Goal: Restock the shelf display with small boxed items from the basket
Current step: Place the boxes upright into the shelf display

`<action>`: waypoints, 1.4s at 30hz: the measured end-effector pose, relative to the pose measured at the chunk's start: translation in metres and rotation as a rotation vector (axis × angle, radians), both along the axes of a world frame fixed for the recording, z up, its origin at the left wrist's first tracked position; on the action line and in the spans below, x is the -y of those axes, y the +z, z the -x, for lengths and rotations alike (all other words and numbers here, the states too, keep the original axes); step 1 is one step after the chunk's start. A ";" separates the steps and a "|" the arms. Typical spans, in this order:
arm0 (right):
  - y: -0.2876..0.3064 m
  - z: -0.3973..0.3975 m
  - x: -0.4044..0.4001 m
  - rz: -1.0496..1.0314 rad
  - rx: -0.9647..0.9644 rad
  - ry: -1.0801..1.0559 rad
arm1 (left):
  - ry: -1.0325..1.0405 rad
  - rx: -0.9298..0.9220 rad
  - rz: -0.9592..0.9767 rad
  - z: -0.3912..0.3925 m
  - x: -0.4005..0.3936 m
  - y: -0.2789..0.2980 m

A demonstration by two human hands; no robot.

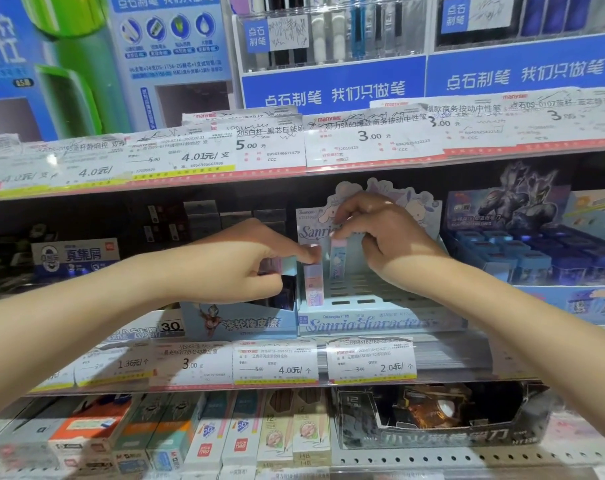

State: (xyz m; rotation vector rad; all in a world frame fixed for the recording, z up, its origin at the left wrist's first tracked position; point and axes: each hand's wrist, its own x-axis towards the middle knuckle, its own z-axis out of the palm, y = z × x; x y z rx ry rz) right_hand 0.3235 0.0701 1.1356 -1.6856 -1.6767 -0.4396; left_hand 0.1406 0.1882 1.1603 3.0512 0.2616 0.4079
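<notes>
A pale blue Sanrio display box (373, 323) stands on the middle shelf, its slotted tray mostly bare. Two small pastel boxes stand upright in its left slots. My left hand (245, 261) pinches the top of the pink-and-lilac box (313, 284) at the far left and also holds more small pastel boxes (280, 266) in its palm. My right hand (384, 233) grips the top of the light blue box (337, 259) just to the right. The basket is out of view.
A blue eraser display (238, 322) sits left of the Sanrio box and a dark blue boxed display (536, 258) sits to its right. Price tags (277, 363) line the shelf edge. Pencil boxes (204, 434) fill the lower shelf, pens the upper one.
</notes>
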 end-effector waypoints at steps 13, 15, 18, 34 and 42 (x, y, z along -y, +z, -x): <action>0.003 0.001 0.005 0.065 0.025 0.014 | -0.001 -0.011 -0.052 -0.002 -0.009 -0.001; 0.001 0.003 0.005 0.112 0.096 -0.008 | 0.007 -0.022 -0.066 -0.003 -0.010 -0.001; 0.001 0.004 0.005 0.154 0.128 -0.033 | 0.021 -0.031 -0.052 -0.002 -0.005 0.001; 0.023 0.059 0.028 -0.104 -0.543 0.297 | 0.073 0.315 0.483 0.009 0.040 0.015; 0.028 0.061 0.019 -0.100 -0.683 0.258 | 0.060 0.352 0.614 -0.006 0.042 0.009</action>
